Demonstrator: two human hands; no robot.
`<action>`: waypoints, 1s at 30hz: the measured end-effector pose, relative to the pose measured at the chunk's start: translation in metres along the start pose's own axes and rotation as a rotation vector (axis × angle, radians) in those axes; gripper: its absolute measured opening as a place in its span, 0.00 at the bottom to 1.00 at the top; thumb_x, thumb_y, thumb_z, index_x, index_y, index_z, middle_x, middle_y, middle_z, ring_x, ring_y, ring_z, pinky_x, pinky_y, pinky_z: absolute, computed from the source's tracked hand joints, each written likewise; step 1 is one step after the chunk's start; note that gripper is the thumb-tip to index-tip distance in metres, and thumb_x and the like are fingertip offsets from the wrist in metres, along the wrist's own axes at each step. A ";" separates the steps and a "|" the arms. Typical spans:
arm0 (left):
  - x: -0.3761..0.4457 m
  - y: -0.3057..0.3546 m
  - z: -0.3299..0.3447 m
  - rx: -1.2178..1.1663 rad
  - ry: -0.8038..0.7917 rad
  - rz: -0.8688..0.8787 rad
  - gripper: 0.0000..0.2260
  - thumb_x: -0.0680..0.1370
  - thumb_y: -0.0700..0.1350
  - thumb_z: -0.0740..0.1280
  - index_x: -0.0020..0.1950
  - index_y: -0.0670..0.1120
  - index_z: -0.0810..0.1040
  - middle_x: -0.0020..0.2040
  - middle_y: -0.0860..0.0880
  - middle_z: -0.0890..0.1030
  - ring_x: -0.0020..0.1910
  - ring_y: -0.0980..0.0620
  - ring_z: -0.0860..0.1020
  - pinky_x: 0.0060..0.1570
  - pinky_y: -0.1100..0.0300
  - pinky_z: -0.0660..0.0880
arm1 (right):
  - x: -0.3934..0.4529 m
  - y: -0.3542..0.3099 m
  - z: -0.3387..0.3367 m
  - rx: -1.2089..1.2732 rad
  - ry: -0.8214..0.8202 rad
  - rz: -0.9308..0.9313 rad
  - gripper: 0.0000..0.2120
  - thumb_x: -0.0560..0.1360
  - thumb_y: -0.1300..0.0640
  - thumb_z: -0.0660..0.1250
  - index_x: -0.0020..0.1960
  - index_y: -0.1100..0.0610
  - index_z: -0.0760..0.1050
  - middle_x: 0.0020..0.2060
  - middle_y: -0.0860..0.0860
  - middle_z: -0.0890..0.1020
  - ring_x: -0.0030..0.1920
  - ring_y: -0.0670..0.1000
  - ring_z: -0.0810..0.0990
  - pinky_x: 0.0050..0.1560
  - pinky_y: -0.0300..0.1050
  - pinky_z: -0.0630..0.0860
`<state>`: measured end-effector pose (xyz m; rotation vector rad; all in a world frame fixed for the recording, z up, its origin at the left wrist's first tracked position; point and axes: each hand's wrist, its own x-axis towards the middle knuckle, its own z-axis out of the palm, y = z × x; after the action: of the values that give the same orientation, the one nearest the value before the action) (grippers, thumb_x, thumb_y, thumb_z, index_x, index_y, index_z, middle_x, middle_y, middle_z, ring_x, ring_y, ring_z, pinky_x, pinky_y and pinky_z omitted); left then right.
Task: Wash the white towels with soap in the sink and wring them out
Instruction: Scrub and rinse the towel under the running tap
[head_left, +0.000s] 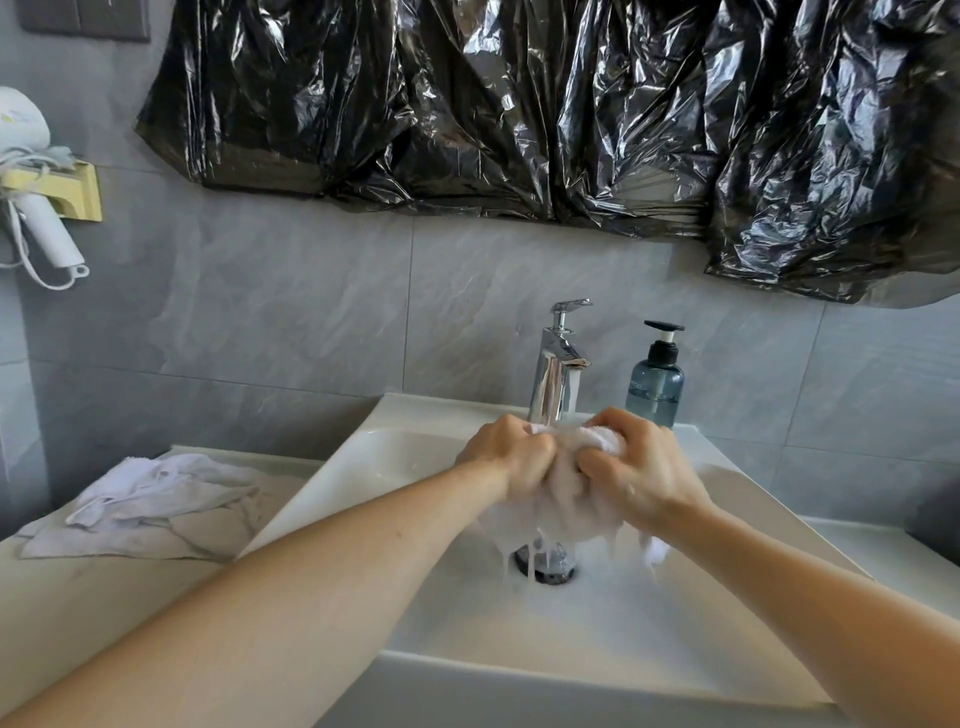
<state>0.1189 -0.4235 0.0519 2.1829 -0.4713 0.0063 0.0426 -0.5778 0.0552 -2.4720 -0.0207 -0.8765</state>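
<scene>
While water runs from the tap (558, 364), the person holds a wet white towel (563, 483) bunched up over the sink (363, 467), right under the stream. The left hand (511, 454) has its fingers curled tight into the cloth on one side, and the right hand (636, 467) does the same on the other, so each grip is closed around a wad of the same towel, knuckles almost meeting in the middle. Soapy water hangs off the bottom of the towel in strings and drips toward the drain (545, 564) below. Both forearms reach in over the front edge of the basin.

A soap bottle (655, 379) with a black pump stands on the back rim of the sink, just beside the tap on its right. To the left, more white towels (150, 499) lie crumpled in a loose heap on the tabletop (78, 597), well apart from the hands. On the grey tiled wall a white hair dryer (31, 197) sits in a yellow holder at the far left, and black plastic sheeting (545, 104) hangs across the wall above the sink.
</scene>
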 end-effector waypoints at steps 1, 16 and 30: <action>0.001 0.001 -0.001 -0.003 0.010 -0.014 0.26 0.67 0.66 0.61 0.57 0.55 0.85 0.55 0.49 0.84 0.55 0.42 0.81 0.52 0.54 0.76 | -0.001 -0.005 -0.001 0.045 0.027 -0.045 0.12 0.63 0.46 0.64 0.45 0.46 0.78 0.34 0.45 0.83 0.38 0.49 0.80 0.36 0.46 0.77; 0.007 -0.004 -0.012 -0.176 0.020 0.070 0.19 0.67 0.59 0.61 0.44 0.54 0.88 0.47 0.52 0.86 0.49 0.48 0.81 0.48 0.55 0.76 | 0.001 -0.010 0.009 0.090 -0.074 -0.083 0.16 0.64 0.47 0.63 0.51 0.46 0.76 0.39 0.46 0.83 0.41 0.50 0.81 0.38 0.46 0.76; 0.002 0.004 -0.005 -0.214 0.060 0.084 0.11 0.61 0.52 0.61 0.33 0.49 0.81 0.38 0.50 0.83 0.43 0.44 0.77 0.41 0.55 0.70 | 0.013 0.005 0.018 0.038 -0.171 0.169 0.16 0.78 0.57 0.59 0.65 0.53 0.74 0.42 0.53 0.82 0.41 0.56 0.81 0.39 0.46 0.75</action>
<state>0.1205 -0.4221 0.0586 1.9466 -0.5054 0.0645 0.0642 -0.5756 0.0484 -2.4637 0.1102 -0.5877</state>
